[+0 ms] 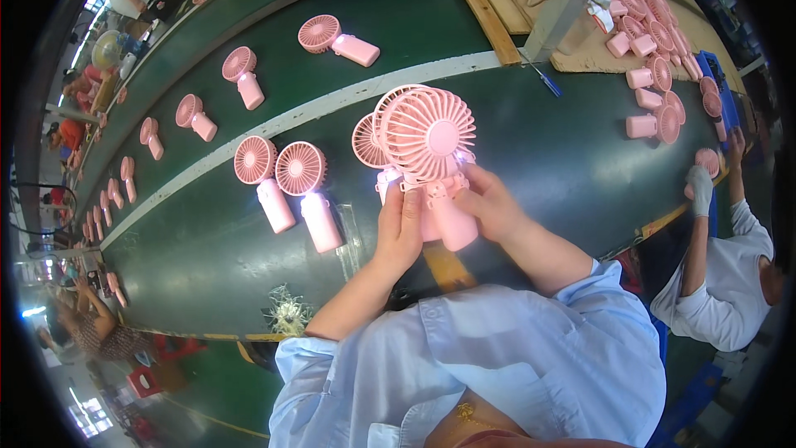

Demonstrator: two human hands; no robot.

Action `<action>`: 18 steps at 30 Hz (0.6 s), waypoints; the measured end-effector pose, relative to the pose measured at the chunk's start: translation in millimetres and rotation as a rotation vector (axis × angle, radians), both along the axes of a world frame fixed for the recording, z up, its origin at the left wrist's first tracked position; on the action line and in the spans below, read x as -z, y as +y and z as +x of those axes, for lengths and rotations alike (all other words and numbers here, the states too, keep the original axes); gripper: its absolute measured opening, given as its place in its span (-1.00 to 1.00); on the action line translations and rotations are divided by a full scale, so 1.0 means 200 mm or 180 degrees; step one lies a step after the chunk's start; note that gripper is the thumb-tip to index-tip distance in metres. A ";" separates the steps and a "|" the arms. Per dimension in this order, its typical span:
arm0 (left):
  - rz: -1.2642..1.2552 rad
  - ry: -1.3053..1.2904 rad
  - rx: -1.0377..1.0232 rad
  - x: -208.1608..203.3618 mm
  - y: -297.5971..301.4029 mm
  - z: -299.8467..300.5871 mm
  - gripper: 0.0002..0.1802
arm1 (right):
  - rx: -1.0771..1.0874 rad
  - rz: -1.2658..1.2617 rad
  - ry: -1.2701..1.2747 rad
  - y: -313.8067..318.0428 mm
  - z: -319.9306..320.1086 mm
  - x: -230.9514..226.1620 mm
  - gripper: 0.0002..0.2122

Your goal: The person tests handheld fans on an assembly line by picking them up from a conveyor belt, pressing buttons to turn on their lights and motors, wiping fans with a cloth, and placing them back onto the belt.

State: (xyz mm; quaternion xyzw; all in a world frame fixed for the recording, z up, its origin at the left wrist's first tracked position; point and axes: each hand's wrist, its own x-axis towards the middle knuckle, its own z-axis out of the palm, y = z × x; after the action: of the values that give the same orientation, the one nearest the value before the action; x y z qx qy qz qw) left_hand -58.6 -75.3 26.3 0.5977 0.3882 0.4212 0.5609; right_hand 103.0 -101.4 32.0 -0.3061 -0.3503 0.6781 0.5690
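Observation:
A cluster of pink handheld fans is between my two hands, their round grilles overlapping; the front fan (442, 138) faces up and hides much of the others. My left hand (402, 228) is closed on the cluster's left side, with its thumb along a handle. My right hand (495, 203) grips the front fan's handle from the right. Behind the front one, another fan (365, 141) shows part of its grille. Left of my hands, two more handheld fans lie side by side on the green work surface, a nearer fan (319, 220) and a farther fan (265, 187).
Beyond a pale divider strip (332, 102), a row of pink fans (243, 77) lies on the green belt. At right are a heap of fans (647, 21) on cardboard and a blue pen (543, 75). A co-worker's gloved hand (701, 187) holds a fan. Tangled scraps (288, 313) sit at the near edge.

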 end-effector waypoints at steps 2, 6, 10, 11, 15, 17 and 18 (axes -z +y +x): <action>-0.0026 -0.0124 -0.0097 0.02 0.01 0.00 -0.61 | 0.0210 -0.0035 -0.0134 0.00 0.00 0.02 -0.63; -0.1974 -0.1979 0.0593 -0.03 0.05 -0.03 -0.45 | 0.0321 -0.0010 0.0470 0.03 0.05 -0.02 -0.60; -0.2818 -0.3073 0.1348 0.05 0.07 -0.04 -0.32 | -0.0211 -0.0003 0.1087 0.03 0.06 0.09 -0.52; -0.2888 -0.3070 0.1357 0.07 0.06 -0.03 -0.40 | -0.0382 0.0092 0.0946 0.04 0.04 0.05 -0.49; -0.3387 -0.2410 0.0931 0.01 0.03 0.05 -0.43 | -0.0738 0.0402 0.0780 0.02 0.04 0.08 -0.48; -0.3048 -0.2851 0.1832 0.06 0.03 0.04 -0.44 | -0.0735 0.0422 0.0806 0.02 0.05 0.09 -0.49; -0.3055 -0.2850 0.1837 0.06 0.03 0.05 -0.44 | -0.0748 0.0456 0.0832 0.02 0.05 0.09 -0.49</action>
State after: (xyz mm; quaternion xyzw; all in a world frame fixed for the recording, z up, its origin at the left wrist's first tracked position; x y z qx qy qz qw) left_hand -49.1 -68.5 14.9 0.1338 0.0898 0.2437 0.9564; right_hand 113.0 -97.7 14.9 -0.1312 -0.3541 0.7473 0.5468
